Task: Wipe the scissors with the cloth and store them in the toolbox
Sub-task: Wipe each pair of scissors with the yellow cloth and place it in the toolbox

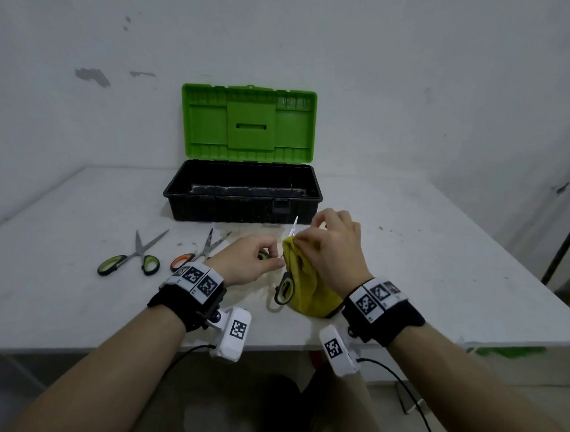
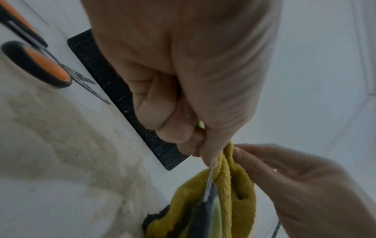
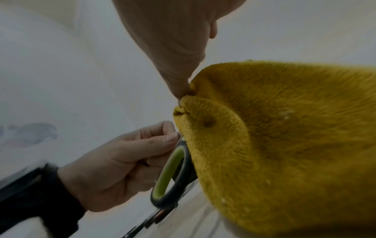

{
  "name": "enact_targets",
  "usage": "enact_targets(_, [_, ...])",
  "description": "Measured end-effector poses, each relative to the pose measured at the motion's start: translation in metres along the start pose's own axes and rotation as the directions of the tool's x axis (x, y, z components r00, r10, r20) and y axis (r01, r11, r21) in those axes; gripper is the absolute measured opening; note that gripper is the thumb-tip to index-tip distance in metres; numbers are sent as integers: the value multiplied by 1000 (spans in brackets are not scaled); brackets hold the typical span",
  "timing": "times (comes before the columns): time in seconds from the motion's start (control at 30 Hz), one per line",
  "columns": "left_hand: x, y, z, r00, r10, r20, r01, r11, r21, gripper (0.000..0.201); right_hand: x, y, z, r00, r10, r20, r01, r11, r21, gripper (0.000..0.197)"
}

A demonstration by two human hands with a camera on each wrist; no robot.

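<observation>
On a white table (image 1: 83,215) in front of a pale wall, a person seated at the near edge is wiping a pair of green-handled scissors (image 1: 284,288) with a yellow cloth (image 1: 310,281). Their left hand (image 1: 246,263) holds the scissors upright between curled fingers and thumb, pinching the metal near the pivot, with one green loop hanging below and the blade tip poking up above the cloth. Their right hand (image 1: 332,243) grips the cloth bunched around the blade, fingertips (image 3: 179,90) pressing the fabric together from both sides. Behind the hands, close by, stands an open toolbox (image 1: 242,195) with a black base and a raised green lid (image 1: 248,124); nothing can be made out inside it from here. To the left on the table lie two more pairs of scissors, one with green handles (image 1: 130,259) and one with orange handles (image 1: 192,254), both apart from the hands, blades slightly open and pointing toward the box. The held scissors look light and rigid, with smooth, probably slippery steel and sharp edges, so the plastic loops seem the safest place to take hold when carrying them to the box. The cloth is soft and thick and drapes loosely, so it likely cushions the fingers against the edge.
</observation>
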State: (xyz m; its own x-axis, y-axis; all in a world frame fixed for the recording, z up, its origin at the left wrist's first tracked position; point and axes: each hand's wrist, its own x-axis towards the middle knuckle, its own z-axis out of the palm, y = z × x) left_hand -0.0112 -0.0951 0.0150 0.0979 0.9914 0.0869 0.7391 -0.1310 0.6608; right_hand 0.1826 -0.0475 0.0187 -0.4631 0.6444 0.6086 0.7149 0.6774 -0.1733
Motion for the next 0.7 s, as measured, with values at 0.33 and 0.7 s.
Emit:
enact_targets(0.33, [4,-1,-1,998,57,3,-57,998,9,28,-22,2,20,997,-71,-29,72,997,27,19])
enact_targets(0.7, [1,0,-3,988,-41,150,28,996,84,19,-7,-8,-9,976,-117,186,69,967,246,22])
